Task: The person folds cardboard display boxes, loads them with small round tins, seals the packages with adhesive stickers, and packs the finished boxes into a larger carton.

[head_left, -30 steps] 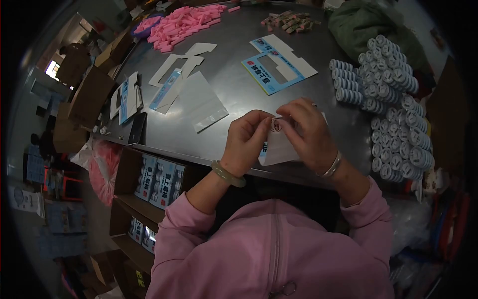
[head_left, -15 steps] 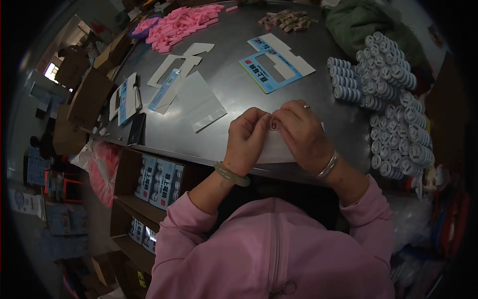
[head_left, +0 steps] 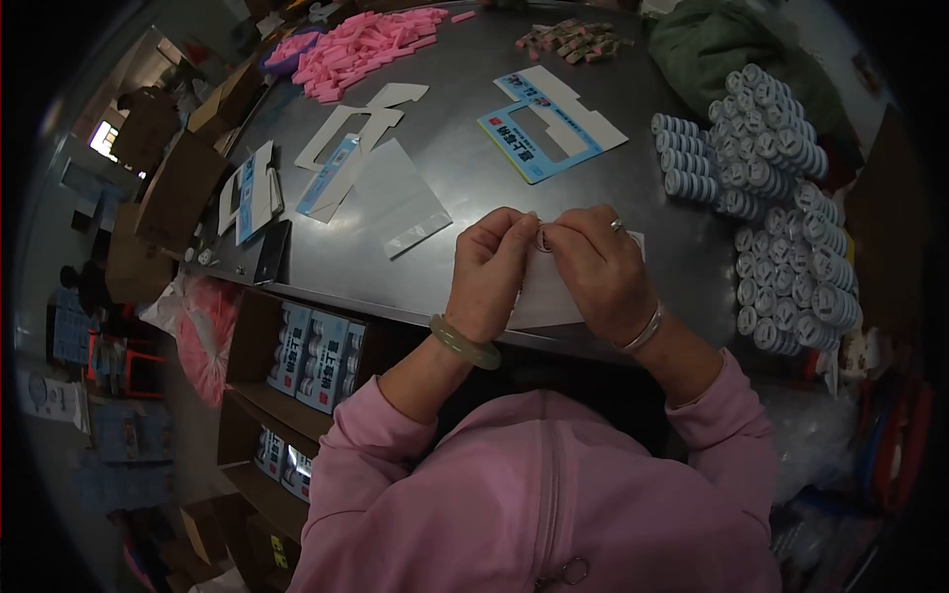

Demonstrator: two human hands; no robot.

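My left hand (head_left: 488, 272) is closed, thumb and index finger pinching one side of a small round whitish piece with a dark reddish mark (head_left: 544, 240). On the other side, the fingertips of my right hand (head_left: 601, 265) grip the same piece. Fingers cover most of it, so its exact kind is unclear. Below both hands, a white flat sheet or bag (head_left: 550, 299) lies at the table's near edge. Beyond them, a blue and white printed card box blank with a cut-out window (head_left: 583, 130) rests flat.
Stacks of small round white-lidded containers (head_left: 781, 267) stand at the right. A clear plastic sleeve (head_left: 400, 198) and white cut-out cards (head_left: 331, 138) lie left. Pink pieces (head_left: 371, 49) are heaped at the back, beside a green cloth bundle (head_left: 712, 49). Cartons (head_left: 272, 390) sit below the table's left edge.
Both hands stay together around the small round piece, with a slight shift of the fingers. The right hand has turned a little and its ring shows more. Nothing else has visibly moved.
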